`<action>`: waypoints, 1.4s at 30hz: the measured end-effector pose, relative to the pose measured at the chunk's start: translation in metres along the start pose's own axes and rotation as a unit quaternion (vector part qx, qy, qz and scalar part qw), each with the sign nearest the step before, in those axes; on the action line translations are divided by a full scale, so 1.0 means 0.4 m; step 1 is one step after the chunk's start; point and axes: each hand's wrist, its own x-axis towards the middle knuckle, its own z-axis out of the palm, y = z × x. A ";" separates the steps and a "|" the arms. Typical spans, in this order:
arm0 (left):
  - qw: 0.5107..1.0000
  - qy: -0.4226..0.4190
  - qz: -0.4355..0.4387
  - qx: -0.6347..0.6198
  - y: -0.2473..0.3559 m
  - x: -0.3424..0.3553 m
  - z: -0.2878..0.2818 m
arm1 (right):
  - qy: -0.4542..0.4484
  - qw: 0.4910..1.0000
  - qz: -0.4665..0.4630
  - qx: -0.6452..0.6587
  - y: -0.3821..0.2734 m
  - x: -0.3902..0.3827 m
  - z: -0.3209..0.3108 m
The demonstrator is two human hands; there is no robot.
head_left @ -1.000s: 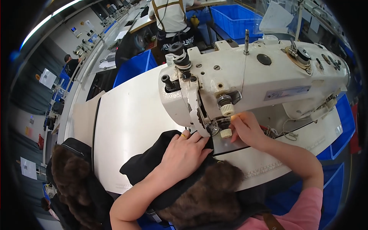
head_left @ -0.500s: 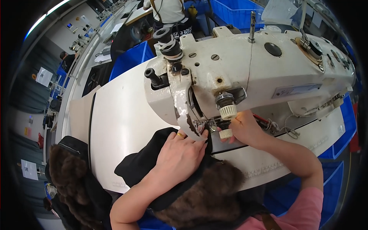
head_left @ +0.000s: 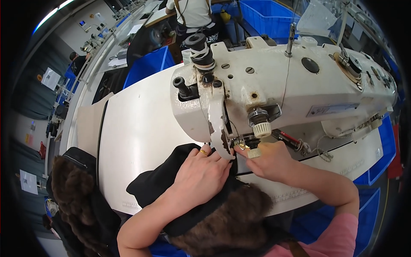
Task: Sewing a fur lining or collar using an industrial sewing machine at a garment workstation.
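A white sewing machine with worn paint stands across the table. Under its needle end lies a black garment with brown fur hanging over the near edge. My left hand, a ring on one finger, presses on the black cloth and grips it beside the needle area; the machine's guard partly covers its fingertips. Close by on the right, my right hand reaches in below the cream tension knob, fingers curled and index finger pointing to the presser foot. Whatever its fingertips hold is too small to make out.
A red-and-black hand tool lies on the machine bed beside a tangled cord. Another black garment with brown fur hangs at the left table edge. Blue bins stand around, and a person sits beyond the machine.
My right hand has moved left and slightly down, toward the presser foot, uncovering more of the red-and-black tool. My left hand stays on the cloth. The whole view has shifted slightly.
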 end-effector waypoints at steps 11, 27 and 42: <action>1.000 -0.014 0.002 -0.001 -0.002 0.006 -0.004 | -0.010 1.000 0.002 -0.014 0.000 -0.007 0.005; 0.999 0.020 0.020 0.014 0.013 0.010 -0.004 | -0.027 1.000 0.006 0.005 -0.011 0.000 0.006; 0.968 -0.224 0.002 -0.118 -0.021 0.000 -0.158 | 0.025 0.953 -0.064 0.294 -0.155 -0.060 -0.055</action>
